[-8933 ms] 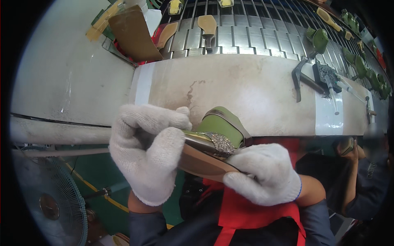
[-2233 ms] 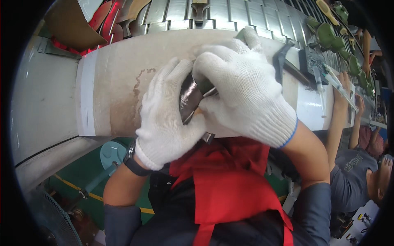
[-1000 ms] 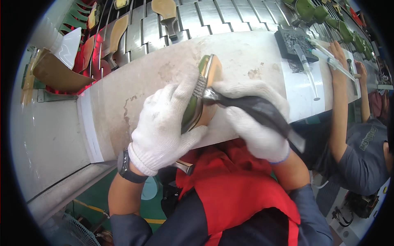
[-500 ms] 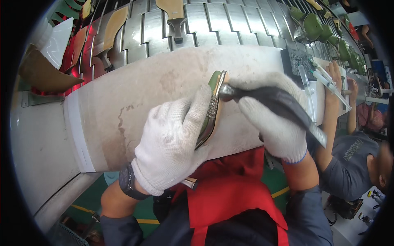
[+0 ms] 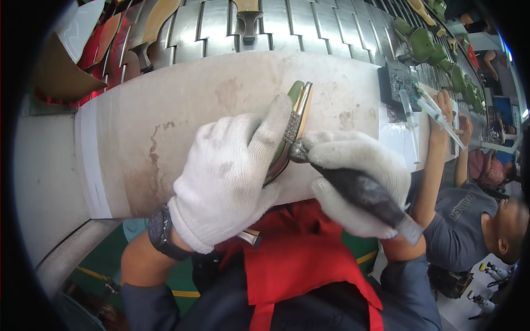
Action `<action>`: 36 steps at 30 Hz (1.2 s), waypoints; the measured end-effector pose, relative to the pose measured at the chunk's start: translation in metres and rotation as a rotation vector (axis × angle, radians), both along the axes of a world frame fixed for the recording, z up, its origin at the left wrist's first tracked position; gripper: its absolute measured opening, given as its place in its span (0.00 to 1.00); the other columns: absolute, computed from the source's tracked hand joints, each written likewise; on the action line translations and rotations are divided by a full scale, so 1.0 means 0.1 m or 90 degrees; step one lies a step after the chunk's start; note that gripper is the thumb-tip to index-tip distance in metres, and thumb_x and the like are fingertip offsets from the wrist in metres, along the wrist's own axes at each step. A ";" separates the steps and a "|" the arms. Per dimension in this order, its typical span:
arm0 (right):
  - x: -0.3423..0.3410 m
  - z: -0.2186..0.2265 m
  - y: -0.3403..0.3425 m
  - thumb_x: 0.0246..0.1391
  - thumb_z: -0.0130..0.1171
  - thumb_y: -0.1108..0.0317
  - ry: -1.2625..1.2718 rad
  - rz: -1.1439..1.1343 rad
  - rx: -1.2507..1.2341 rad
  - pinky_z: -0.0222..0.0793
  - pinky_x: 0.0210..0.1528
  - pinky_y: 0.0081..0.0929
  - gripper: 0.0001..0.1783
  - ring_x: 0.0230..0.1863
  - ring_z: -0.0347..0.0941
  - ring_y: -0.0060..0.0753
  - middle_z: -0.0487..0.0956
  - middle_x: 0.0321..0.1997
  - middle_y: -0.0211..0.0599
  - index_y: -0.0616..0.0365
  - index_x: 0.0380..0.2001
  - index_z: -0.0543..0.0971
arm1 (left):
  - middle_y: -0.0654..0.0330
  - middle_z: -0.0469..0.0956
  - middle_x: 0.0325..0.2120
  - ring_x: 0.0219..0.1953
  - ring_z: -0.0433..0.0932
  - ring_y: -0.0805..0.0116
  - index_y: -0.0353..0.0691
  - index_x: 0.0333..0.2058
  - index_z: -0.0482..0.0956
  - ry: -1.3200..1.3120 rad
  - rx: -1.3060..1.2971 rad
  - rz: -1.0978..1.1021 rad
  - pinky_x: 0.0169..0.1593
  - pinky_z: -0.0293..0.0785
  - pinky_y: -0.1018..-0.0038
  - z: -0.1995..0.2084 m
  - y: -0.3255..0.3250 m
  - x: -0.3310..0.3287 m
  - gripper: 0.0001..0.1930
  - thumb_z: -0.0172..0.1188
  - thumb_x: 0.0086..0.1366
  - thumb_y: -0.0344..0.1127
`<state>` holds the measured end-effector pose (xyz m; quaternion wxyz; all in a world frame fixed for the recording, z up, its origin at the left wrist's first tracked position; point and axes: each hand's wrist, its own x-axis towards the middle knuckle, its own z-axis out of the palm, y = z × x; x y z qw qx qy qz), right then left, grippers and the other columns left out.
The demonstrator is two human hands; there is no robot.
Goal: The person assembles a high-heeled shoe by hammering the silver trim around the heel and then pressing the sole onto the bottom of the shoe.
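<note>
My left hand (image 5: 223, 174), in a white knit glove, is closed round a high-heeled shoe (image 5: 291, 128) with a green last in it. A glittery band and shiny metallic trim show along the shoe's side, and its heel (image 5: 251, 237) juts out below my wrist. In my gloved right hand (image 5: 381, 157) is a dark cobbler's hammer (image 5: 359, 190), with a rounded metal face and a flat tail end. That face rests against or very close to the shoe's edge, just below the glittery band; contact is hard to tell.
Both hands are over a stained pale worktop (image 5: 193, 88). Beyond it runs a slatted metal conveyor (image 5: 326, 27) with soles and green lasts (image 5: 422, 44). Syringes (image 5: 411, 118) lie at the right by a dark speckled block (image 5: 395, 83). A co-worker (image 5: 464, 220) works to the right.
The hammer's face has moved down along the shoe's edge, from beside the glittery band to just below it. My right hand has come lower and the shoe has shifted slightly.
</note>
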<state>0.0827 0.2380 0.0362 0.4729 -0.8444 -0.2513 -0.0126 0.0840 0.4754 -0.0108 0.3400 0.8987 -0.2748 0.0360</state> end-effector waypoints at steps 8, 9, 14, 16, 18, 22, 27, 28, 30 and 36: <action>-0.44 -0.40 0.25 0.52 0.75 0.80 -0.175 -0.094 0.014 0.83 0.62 0.46 0.22 0.56 0.88 0.58 0.88 0.52 0.57 0.66 0.52 0.83 | 0.42 0.79 0.55 0.57 0.80 0.41 0.33 0.77 0.63 0.034 -0.012 -0.019 0.62 0.74 0.50 0.00 0.08 -0.01 0.56 0.83 0.52 0.38; -0.48 -0.50 0.28 0.52 0.75 0.80 -0.175 -0.091 0.014 0.83 0.62 0.46 0.22 0.56 0.88 0.58 0.88 0.52 0.57 0.66 0.52 0.83 | 0.42 0.79 0.55 0.57 0.80 0.40 0.33 0.78 0.62 0.033 -0.010 -0.020 0.63 0.74 0.50 -0.02 0.09 -0.01 0.57 0.83 0.51 0.37; -0.67 -0.85 0.27 0.55 0.74 0.80 -0.159 -0.141 0.138 0.80 0.65 0.51 0.25 0.60 0.86 0.62 0.85 0.58 0.66 0.68 0.55 0.79 | 0.39 0.78 0.59 0.61 0.78 0.36 0.33 0.77 0.61 0.079 -0.038 -0.026 0.68 0.71 0.49 -0.04 0.18 -0.03 0.57 0.81 0.49 0.34; -0.69 -0.88 0.29 0.54 0.74 0.80 -0.146 -0.138 0.155 0.80 0.65 0.51 0.25 0.61 0.86 0.62 0.84 0.59 0.66 0.68 0.56 0.79 | 0.38 0.77 0.60 0.63 0.77 0.34 0.33 0.77 0.61 0.094 -0.031 -0.031 0.70 0.70 0.49 -0.06 0.24 -0.02 0.57 0.80 0.49 0.33; -0.71 -0.88 0.33 0.53 0.74 0.81 -0.146 -0.129 0.168 0.80 0.65 0.52 0.26 0.62 0.85 0.63 0.84 0.60 0.67 0.68 0.55 0.79 | 0.37 0.76 0.62 0.66 0.75 0.33 0.33 0.77 0.62 0.097 -0.041 -0.040 0.72 0.69 0.49 -0.06 0.30 -0.03 0.55 0.78 0.49 0.32; -0.67 -0.80 0.34 0.50 0.75 0.80 -0.171 -0.095 0.112 0.81 0.63 0.52 0.27 0.60 0.85 0.63 0.85 0.57 0.61 0.66 0.54 0.80 | 0.36 0.77 0.61 0.65 0.76 0.33 0.32 0.76 0.63 0.098 -0.037 -0.046 0.72 0.69 0.49 -0.06 0.33 -0.02 0.54 0.77 0.49 0.31; -0.65 -0.60 0.39 0.47 0.76 0.79 -0.116 -0.060 -0.003 0.82 0.61 0.50 0.24 0.58 0.85 0.62 0.85 0.55 0.56 0.65 0.50 0.84 | 0.35 0.78 0.60 0.64 0.77 0.33 0.29 0.74 0.66 0.079 -0.071 -0.042 0.71 0.71 0.49 -0.11 0.32 -0.01 0.51 0.74 0.49 0.31; -0.67 -0.59 0.42 0.46 0.77 0.79 -0.116 -0.081 -0.010 0.82 0.61 0.50 0.23 0.58 0.85 0.62 0.86 0.54 0.55 0.64 0.48 0.85 | 0.35 0.78 0.60 0.64 0.77 0.33 0.29 0.74 0.66 0.081 -0.073 -0.045 0.71 0.71 0.49 -0.12 0.33 0.00 0.51 0.74 0.49 0.31; -0.67 -0.56 0.47 0.46 0.77 0.79 -0.100 -0.085 -0.004 0.82 0.60 0.50 0.22 0.57 0.86 0.61 0.86 0.53 0.55 0.64 0.47 0.85 | 0.34 0.79 0.59 0.62 0.79 0.32 0.26 0.71 0.69 0.065 -0.121 -0.070 0.68 0.74 0.49 -0.13 0.39 0.02 0.44 0.71 0.54 0.30; -0.74 -0.55 0.63 0.46 0.77 0.80 -0.029 -0.077 0.106 0.83 0.57 0.47 0.23 0.52 0.88 0.56 0.88 0.51 0.52 0.63 0.49 0.85 | 0.33 0.82 0.55 0.56 0.83 0.34 0.24 0.68 0.73 0.091 -0.156 -0.082 0.63 0.78 0.52 -0.17 0.46 0.06 0.32 0.64 0.65 0.28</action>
